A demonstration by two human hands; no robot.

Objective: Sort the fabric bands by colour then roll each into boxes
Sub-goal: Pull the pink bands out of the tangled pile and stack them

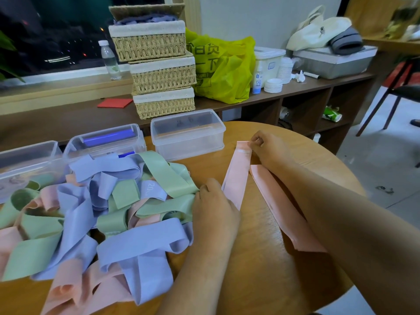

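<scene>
A tangled pile of pink, green and lilac fabric bands covers the left half of the round wooden table. One pink band lies stretched flat to the right of the pile. My right hand pinches its far end. My left hand rests at its near end, fingers curled against the band's edge. A second pink band lies beside it, partly under my right forearm. Three clear plastic boxes stand behind the pile: an empty one, one holding a blue roll, and one at the left edge.
Behind the table runs a low wooden shelf unit with stacked wicker baskets, a yellow-green bag, a water bottle and white containers. A chair stands at the right on the grey floor.
</scene>
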